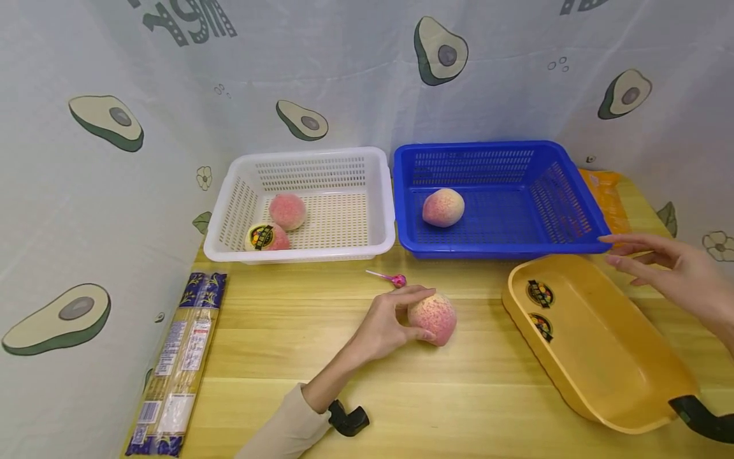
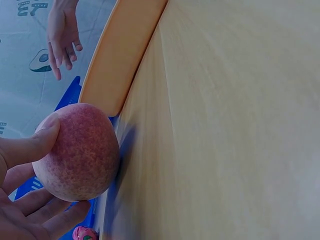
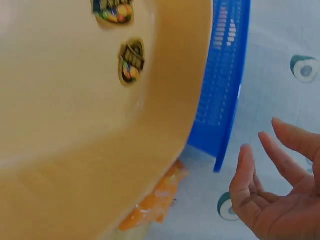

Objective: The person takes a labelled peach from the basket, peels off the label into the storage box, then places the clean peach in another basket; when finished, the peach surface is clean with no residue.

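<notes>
My left hand point(image 1: 387, 325) holds a pink and pale yellow peach point(image 1: 437, 320) between thumb and fingers, close over the wooden table. In the left wrist view the same peach point(image 2: 80, 155) shows its red side, with the thumb pressed on it. A pink lollipop point(image 1: 397, 279) lies just beyond that hand. My right hand point(image 1: 671, 264) is near the front right corner of the blue basket point(image 1: 476, 248), fingers spread and loosely bent. Nothing is between the fingers of the right hand point(image 3: 280, 185) in the right wrist view. Another peach point(image 1: 443, 208) sits in the blue basket.
A white basket point(image 1: 304, 254) holds two peaches, one with a black sticker point(image 1: 262, 237). The yellow pan point(image 1: 602, 344) on the right has two stickers inside and a black handle point(image 1: 705, 421). Noodle packs point(image 1: 178, 363) lie left; an orange packet point(image 1: 609, 201) is behind the blue basket.
</notes>
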The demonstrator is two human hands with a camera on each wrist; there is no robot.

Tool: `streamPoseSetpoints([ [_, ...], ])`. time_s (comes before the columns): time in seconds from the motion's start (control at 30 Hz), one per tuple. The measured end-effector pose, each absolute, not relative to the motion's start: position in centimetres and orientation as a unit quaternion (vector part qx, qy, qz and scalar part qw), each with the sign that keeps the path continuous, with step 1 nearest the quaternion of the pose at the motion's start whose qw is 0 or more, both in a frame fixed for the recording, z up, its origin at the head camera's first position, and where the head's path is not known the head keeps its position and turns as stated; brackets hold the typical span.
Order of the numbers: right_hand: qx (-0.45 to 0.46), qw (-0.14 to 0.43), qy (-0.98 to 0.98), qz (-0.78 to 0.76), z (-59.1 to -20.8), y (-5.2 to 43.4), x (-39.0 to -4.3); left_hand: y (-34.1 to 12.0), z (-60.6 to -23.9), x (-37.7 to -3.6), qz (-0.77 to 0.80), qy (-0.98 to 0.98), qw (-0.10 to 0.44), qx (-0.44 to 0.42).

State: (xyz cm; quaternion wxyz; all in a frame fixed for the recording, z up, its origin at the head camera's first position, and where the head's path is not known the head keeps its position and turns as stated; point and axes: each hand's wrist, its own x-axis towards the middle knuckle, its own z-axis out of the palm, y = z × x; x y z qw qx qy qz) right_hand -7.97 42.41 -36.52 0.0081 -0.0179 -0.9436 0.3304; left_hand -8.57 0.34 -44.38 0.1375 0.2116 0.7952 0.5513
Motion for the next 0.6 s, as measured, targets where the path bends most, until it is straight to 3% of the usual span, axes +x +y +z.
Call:
streamPoseSetpoints([
  [0.13,-0.051,0.005,-0.940,0.338,-36.3,43.6,-9.5,0.3,-44.4,-8.6,0.550,0.796,0.136,0.213],
  [0.4,-0.031,-0.086,-0.909,0.406,-37.1,46.0,-12.7,0.3,-44.5,-8.7,0.549,0.797,0.134,0.213],
  [0.6,-0.035,-0.112,-0.908,0.403,-37.8,46.6,-14.5,0.3,-44.6,-8.7,0.550,0.797,0.132,0.213],
])
